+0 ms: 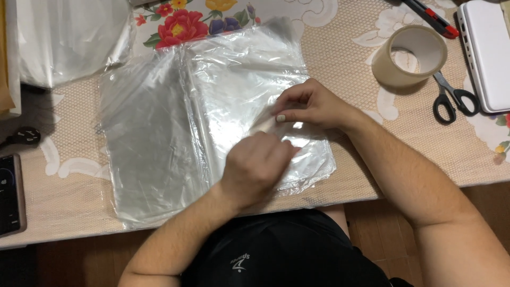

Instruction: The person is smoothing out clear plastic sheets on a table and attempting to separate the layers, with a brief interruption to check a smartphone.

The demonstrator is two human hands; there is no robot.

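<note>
A pile of clear plastic bags (175,117) lies flat on the table in front of me. My left hand (255,167) rests fisted on the near right part of the pile, pinching the film. My right hand (311,103) sits just beyond it, fingertips pinched on the edge of the top plastic bag (239,79). The two hands are close together, almost touching, over the same bag's right side.
A roll of tan packing tape (410,56) and black-handled scissors (449,101) lie at the right, with a utility knife (433,18) and a white device (486,53) beyond. More plastic (69,37) is stacked at the far left. A phone (10,194) lies at the left edge. The tablecloth (340,58) is floral.
</note>
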